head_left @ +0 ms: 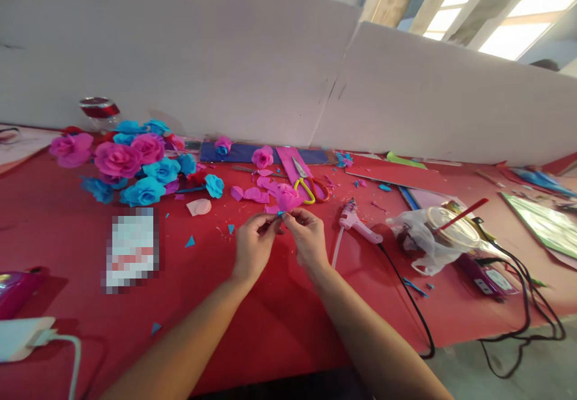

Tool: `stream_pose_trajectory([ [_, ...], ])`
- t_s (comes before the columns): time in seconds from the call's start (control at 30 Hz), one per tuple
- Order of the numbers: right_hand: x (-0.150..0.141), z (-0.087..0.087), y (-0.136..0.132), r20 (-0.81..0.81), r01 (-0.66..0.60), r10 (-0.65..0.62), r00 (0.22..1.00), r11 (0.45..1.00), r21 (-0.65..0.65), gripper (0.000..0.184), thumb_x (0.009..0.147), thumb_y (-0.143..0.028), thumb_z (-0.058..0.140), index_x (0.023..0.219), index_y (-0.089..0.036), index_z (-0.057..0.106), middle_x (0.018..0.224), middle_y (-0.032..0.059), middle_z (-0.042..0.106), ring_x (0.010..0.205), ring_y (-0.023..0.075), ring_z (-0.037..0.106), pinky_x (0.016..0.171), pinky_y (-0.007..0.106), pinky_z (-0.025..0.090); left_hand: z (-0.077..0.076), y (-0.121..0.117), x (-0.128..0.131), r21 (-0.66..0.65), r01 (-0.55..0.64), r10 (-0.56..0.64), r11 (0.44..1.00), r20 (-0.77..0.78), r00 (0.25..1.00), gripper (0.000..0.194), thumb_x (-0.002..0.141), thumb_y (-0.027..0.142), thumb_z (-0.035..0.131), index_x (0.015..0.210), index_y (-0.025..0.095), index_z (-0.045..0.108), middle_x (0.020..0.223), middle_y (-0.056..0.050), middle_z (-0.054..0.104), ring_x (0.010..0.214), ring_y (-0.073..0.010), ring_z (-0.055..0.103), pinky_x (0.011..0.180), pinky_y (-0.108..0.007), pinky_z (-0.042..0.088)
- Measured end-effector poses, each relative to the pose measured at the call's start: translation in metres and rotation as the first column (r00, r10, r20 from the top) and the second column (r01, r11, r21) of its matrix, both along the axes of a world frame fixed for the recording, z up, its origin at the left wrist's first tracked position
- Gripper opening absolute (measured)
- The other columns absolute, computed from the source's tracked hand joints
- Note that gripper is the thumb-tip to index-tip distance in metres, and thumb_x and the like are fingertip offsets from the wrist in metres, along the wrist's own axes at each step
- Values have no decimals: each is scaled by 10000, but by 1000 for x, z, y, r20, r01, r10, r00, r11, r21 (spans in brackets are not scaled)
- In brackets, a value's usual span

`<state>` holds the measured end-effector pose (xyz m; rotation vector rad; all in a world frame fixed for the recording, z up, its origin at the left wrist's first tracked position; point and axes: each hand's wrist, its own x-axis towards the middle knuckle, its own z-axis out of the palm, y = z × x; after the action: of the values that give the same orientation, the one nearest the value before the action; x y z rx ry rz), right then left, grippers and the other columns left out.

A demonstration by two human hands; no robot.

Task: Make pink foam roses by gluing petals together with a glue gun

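From your hands, at ten o'clock, a bunch of pink and blue paper flowers [118, 159] looks already finished. Your left hand [255, 246] and right hand [311, 236] pinch the base of a pink paper flower [287, 195], at twelve, seemingly partly built. Loose pink petals [256, 195], at eleven, lie unused on the worktop [193, 286].

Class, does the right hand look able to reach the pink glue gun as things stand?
Probably yes: the glue gun lies beside the right hand with nothing visibly between, though that hand holds the pink flower.
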<state>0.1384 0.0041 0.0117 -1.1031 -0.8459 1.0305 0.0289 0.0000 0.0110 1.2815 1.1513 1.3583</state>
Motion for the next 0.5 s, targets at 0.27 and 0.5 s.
stream_pose_trajectory([
  [0.27,3,-2,0,82,-131,128,988,991,28,141,681,-307,663,714,-170,653,644,-4,630,592,118,530,602,247,419,3,7,-3,-100,43,-18,994,239,971,229,635,269,755,833,174,692,835,-38,709,800,-160,639,794,-281,474],
  [0.5,-4,4,-7,66,-203,201,977,979,30,141,700,-320,674,683,-181,659,632,-5,633,595,119,542,623,253,428,6,13,-10,-166,61,-1,984,340,940,144,598,258,757,668,167,669,657,5,654,662,-116,571,694,-246,449],
])
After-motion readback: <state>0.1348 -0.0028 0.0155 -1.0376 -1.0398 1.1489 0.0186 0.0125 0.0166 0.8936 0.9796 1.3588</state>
